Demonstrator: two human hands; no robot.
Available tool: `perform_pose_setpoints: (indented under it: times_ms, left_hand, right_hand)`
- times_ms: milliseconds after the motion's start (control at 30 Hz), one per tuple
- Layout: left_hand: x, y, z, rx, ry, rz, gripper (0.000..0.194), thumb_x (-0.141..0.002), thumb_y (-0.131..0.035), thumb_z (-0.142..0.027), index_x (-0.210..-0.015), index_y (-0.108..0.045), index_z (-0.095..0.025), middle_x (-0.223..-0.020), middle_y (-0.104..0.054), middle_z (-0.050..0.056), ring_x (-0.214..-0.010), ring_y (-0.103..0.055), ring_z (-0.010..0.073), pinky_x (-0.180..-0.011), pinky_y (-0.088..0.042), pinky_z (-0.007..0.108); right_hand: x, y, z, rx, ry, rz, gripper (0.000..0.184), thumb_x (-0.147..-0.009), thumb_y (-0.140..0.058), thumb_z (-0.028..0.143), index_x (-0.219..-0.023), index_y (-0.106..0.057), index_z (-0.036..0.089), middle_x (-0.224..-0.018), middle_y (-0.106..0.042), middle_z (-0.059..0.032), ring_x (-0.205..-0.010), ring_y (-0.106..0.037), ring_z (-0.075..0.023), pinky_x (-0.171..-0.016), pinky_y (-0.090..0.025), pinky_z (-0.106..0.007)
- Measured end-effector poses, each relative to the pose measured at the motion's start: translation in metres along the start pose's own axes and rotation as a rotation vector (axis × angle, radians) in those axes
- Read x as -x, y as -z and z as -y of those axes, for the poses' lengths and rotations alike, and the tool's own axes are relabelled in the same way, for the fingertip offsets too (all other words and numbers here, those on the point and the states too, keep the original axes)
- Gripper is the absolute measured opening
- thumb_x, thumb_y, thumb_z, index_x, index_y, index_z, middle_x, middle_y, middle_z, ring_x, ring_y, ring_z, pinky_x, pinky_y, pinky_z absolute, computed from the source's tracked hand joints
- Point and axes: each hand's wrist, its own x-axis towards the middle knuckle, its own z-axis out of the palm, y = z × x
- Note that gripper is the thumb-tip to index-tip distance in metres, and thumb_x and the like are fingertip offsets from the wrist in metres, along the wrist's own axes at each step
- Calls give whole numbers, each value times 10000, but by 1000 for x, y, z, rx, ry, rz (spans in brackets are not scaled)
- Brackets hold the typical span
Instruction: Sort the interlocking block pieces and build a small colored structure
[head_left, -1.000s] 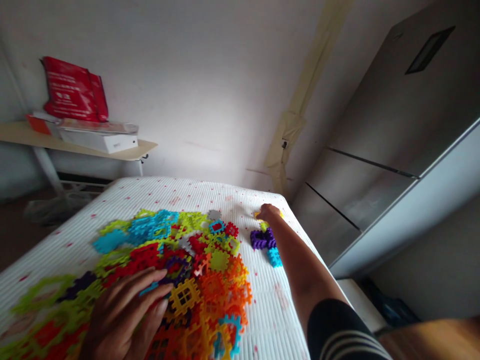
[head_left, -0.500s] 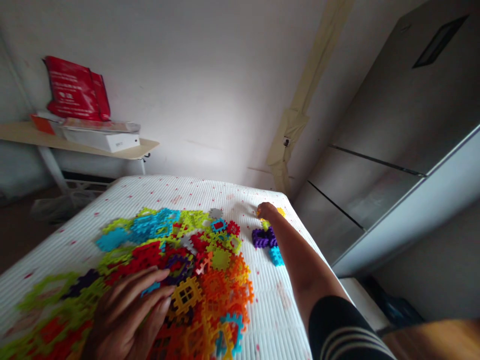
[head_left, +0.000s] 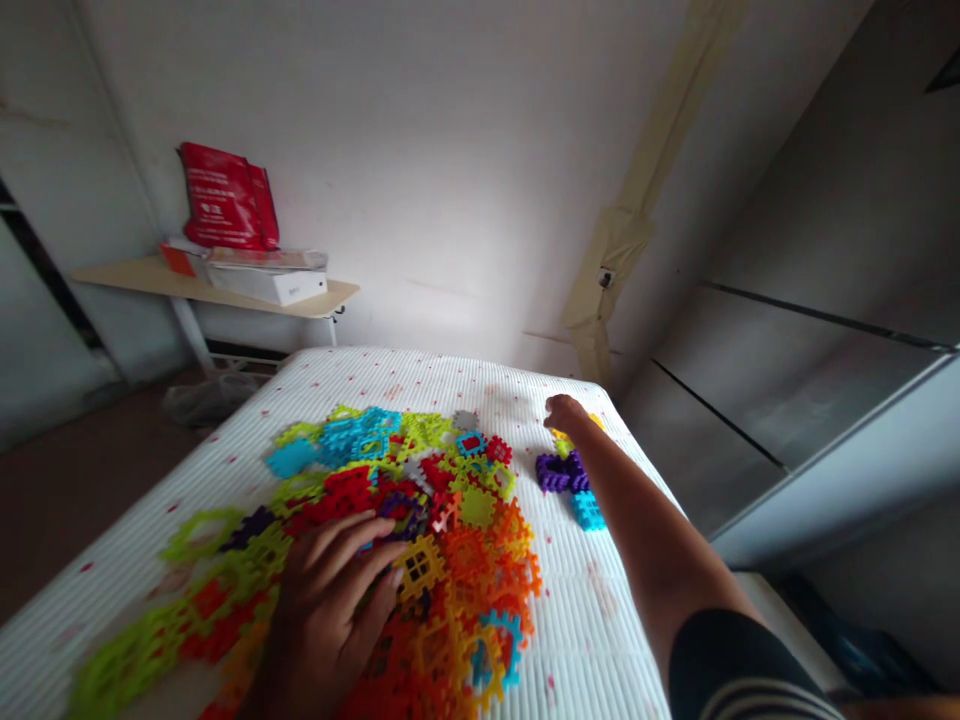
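Observation:
My left hand (head_left: pixel 330 590) rests with fingers spread over a heap of bright plastic interlocking building pieces, its fingertips close to a yellow window-shaped piece (head_left: pixel 419 568) and a purple ring piece (head_left: pixel 405 510). Farther off, my right hand (head_left: pixel 568 412) reaches out low over the white ribbed cover (head_left: pixel 465 378), fingers loosely bent and apart. Just beneath it a yellow piece (head_left: pixel 559 434) partly shows. Near my right wrist lie purple joined pieces (head_left: pixel 553 472) and a blue window piece (head_left: pixel 587 511). My forearm hides part of this small group.
Blue pieces (head_left: pixel 360 437), red pieces (head_left: pixel 346 487) and orange pieces (head_left: pixel 465 552) fill the heap. At the back left, a side table (head_left: pixel 142 282) bears a white box (head_left: pixel 277 285) and a red bag (head_left: pixel 225 200). A grey cabinet (head_left: pixel 810 260) stands along the right.
The view has swung slightly left, so everything sits farther right. The orange bit seen at my right fingertips no longer shows there. My left hand stays over the heap.

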Motion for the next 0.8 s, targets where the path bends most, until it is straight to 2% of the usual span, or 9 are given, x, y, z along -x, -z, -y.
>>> perform_pose_setpoints:
  times_ms: [100, 233, 333, 433, 533, 600, 700, 800]
  left_hand:
    - [2, -5, -2, -90, -31, 117, 234, -793, -585, -304, -1019, -641, -278, -1036, -680, 24, -1002, -578, 233, -906, -384, 414]
    - [5, -9, -5, -203, -47, 206, 276, -762, -617, -350, -1033, -634, -305, -1050, -691, 17, -963, -595, 240, -883, -343, 443]
    - [5, -10, -7, -228, -75, 181, 197, -757, -609, -289, -949, -652, -306, -1011, -701, 5, -907, -611, 222, -865, -335, 430]
    - [2, -9, -8, -224, -112, 144, 155, -788, -567, -257, -909, -660, -290, -959, -710, 4, -854, -624, 213, -857, -336, 428]
    - [-1, -6, -7, -160, -126, 92, 163, -827, -535, -238, -934, -654, -266, -913, -712, 5, -824, -630, 200, -837, -364, 401]
    - [-1, -4, -5, -80, -108, 29, 155, -838, -535, -231, -942, -649, -243, -872, -712, 10, -795, -633, 184, -809, -395, 361]
    - [4, -2, -1, 22, 18, -87, 146, -837, -540, -281, -900, -658, -220, -802, -713, 20, -734, -643, 172, -765, -447, 307]
    - [9, -1, 2, 153, 325, -99, 235, -821, -528, -401, -836, -674, -217, -750, -721, 19, -656, -660, 165, -690, -498, 256]
  right_hand:
    - [16, 19, 14, -57, 125, -25, 312, -797, -666, 204, -1102, -628, 152, -1129, -628, -100, -1021, -596, -221, -874, -459, -283]
    - [59, 41, 36, -150, 287, -65, 366, -818, -645, 303, -1170, -604, 212, -1082, -665, -36, -973, -618, -166, -861, -443, -224]
    - [100, 47, 47, -329, 459, -10, 341, -801, -659, 314, -1129, -633, 227, -974, -696, -15, -838, -645, -145, -749, -470, -215]
    - [134, 46, 57, -464, 616, 100, 330, -778, -681, 283, -1100, -656, 216, -967, -701, -20, -771, -645, -135, -681, -468, -210]
    - [156, 43, 66, -538, 761, 196, 345, -773, -686, 282, -1112, -656, 223, -1000, -698, -24, -746, -641, -125, -655, -459, -203]
    - [167, 42, 74, -545, 823, 216, 327, -775, -681, 261, -1100, -661, 239, -1026, -693, -16, -746, -638, -122, -656, -454, -202]
    - [178, 42, 86, -501, 851, 174, 318, -764, -686, 247, -1081, -665, 234, -1019, -686, -23, -786, -631, -140, -683, -454, -217]
    - [185, 39, 98, -518, 850, 47, 336, -788, -652, 249, -1122, -634, 227, -996, -669, -37, -828, -620, -150, -715, -458, -226]
